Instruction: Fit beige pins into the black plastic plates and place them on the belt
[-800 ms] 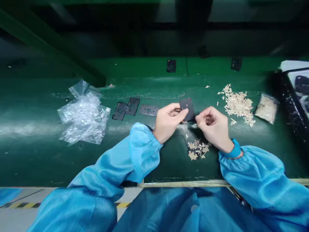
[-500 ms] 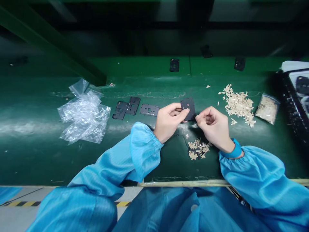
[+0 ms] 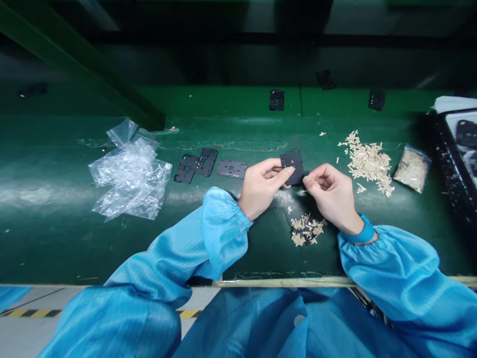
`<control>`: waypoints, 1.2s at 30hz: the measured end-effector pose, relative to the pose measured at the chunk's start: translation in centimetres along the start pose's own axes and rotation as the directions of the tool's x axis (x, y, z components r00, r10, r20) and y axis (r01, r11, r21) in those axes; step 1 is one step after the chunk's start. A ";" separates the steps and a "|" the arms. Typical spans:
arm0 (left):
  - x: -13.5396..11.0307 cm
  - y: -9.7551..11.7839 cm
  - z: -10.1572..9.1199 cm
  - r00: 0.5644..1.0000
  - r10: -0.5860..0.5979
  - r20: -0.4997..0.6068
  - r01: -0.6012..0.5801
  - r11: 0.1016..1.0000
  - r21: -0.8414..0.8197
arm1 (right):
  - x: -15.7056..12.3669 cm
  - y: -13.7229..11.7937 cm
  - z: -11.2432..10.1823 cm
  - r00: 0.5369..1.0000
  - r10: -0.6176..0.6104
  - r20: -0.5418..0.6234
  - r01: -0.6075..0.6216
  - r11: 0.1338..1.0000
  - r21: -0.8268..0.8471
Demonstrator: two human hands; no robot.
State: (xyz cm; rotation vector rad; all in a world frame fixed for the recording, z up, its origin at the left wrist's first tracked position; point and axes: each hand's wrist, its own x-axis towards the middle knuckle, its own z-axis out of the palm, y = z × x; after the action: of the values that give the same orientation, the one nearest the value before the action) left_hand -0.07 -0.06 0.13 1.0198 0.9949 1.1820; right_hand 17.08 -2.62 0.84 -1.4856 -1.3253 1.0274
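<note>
My left hand (image 3: pixel 262 189) pinches a small black perforated plate (image 3: pixel 292 166) by its lower left edge. My right hand (image 3: pixel 331 196) sits just to the right, its fingertips drawn together at the plate's right edge. Anything between those fingertips is hidden. Below the hands lies a small heap of beige flakes (image 3: pixel 306 229), with a larger heap of the same pieces (image 3: pixel 367 163) to the right. Two more black plates (image 3: pixel 196 165) (image 3: pixel 231 169) lie on the green bench top (image 3: pixel 238 248) left of my left hand.
A crumpled clear plastic bag (image 3: pixel 130 174) lies at the left. A small bag of beige pieces (image 3: pixel 412 170) and a black tray (image 3: pixel 439 159) stand at the right. Small black parts (image 3: pixel 276 100) sit on the green ledge behind. The bench's front edge (image 3: pixel 283 282) runs near my body.
The view has drifted slightly, so the bench contents sit a little further right. The black plate stays in my left hand, turned slightly, and my right fingertips stay at its edge.
</note>
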 end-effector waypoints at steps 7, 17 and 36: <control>0.0 0.0 0.0 1.000 -0.002 0.006 0.002 1.000 -0.011 | 0.2 -0.2 -0.2 1.000 0.012 -0.001 -0.012 1.000 -0.003; 0.1 0.2 -0.4 0.998 -0.052 0.036 0.053 0.998 -0.024 | 0.5 -0.8 -0.6 0.993 0.070 0.093 -0.081 0.989 0.123; 0.2 1.0 -0.9 0.967 -0.211 0.143 0.235 0.955 -0.180 | 0.1 -0.9 -1.2 0.854 0.128 0.505 -0.387 0.805 0.450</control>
State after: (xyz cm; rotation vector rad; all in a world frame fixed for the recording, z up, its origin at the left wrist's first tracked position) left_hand -1.12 0.30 0.87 0.7910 0.8545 0.9964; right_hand 18.04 -2.55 2.00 -1.0361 -0.9993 1.8537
